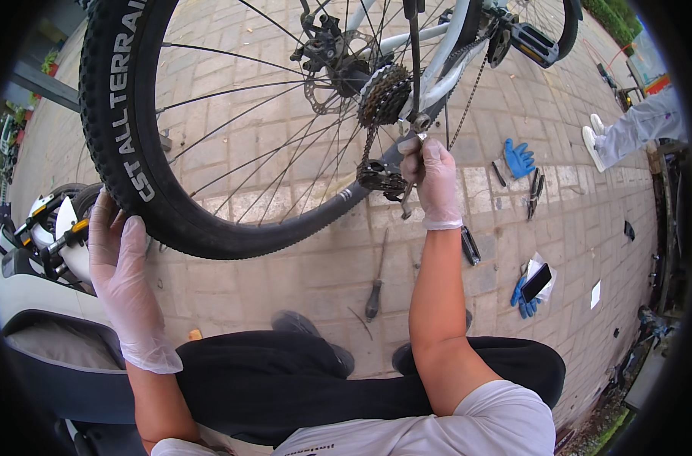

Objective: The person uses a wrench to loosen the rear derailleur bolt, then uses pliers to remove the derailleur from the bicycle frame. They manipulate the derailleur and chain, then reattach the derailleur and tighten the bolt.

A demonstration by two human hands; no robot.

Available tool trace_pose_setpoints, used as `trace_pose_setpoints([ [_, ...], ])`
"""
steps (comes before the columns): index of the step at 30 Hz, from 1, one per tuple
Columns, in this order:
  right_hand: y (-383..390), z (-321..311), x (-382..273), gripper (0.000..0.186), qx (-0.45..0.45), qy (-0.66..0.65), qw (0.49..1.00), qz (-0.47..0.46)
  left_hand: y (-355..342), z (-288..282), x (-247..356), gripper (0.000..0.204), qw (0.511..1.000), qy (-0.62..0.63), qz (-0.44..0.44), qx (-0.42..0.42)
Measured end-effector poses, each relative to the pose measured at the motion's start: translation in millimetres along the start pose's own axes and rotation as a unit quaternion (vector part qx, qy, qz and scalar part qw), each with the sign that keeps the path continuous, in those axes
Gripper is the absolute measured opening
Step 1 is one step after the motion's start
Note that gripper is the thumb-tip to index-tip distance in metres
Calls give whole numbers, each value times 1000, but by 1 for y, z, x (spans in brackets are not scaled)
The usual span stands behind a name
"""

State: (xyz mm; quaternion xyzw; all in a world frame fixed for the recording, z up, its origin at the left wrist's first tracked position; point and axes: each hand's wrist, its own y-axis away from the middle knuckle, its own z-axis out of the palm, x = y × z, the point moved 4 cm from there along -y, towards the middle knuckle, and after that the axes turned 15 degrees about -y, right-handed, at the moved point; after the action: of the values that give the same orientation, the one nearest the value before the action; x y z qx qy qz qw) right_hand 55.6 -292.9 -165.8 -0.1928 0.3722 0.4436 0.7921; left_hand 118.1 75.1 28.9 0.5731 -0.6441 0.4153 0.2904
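A bicycle's rear wheel with a black knobby tyre (125,129) fills the upper left. My left hand (125,266), in a clear glove, rests its outstretched fingers against the tyre's tread, thumb apart. Beside the rear cassette (384,95), my gloved right hand (437,182) is closed at the axle nut (421,121). Slim metal shows above and below the fist, apparently a wrench (407,209); most of it is hidden by my fingers. Just left of that hand hangs the rear derailleur (382,176) with the chain (470,102) running to the pedal side.
A screwdriver (375,298) lies on the paving before my feet. Rightward are a folding tool (470,245), blue gloves (519,158), pliers (535,194) and a phone (536,283). A white scooter (68,258) stands at left; another person's legs (634,125) are far right.
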Motion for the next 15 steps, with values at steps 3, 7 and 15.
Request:
trace_pose_setpoints([
  [3, -2, 0, -6, 35, 22, 120, 988, -91, 1, -2, -1, 48, 1000, 1, -13, 6],
  [7, -2, -1, -7, 34, 65, 149, 980, -118, 4, -3, 0, 49, 1000, 10, 8, -8],
  [15, 14, 35, 2, 34, 134, -128, 983, 15, 2, 3, 2, 50, 1000, -14, -6, 3],
])
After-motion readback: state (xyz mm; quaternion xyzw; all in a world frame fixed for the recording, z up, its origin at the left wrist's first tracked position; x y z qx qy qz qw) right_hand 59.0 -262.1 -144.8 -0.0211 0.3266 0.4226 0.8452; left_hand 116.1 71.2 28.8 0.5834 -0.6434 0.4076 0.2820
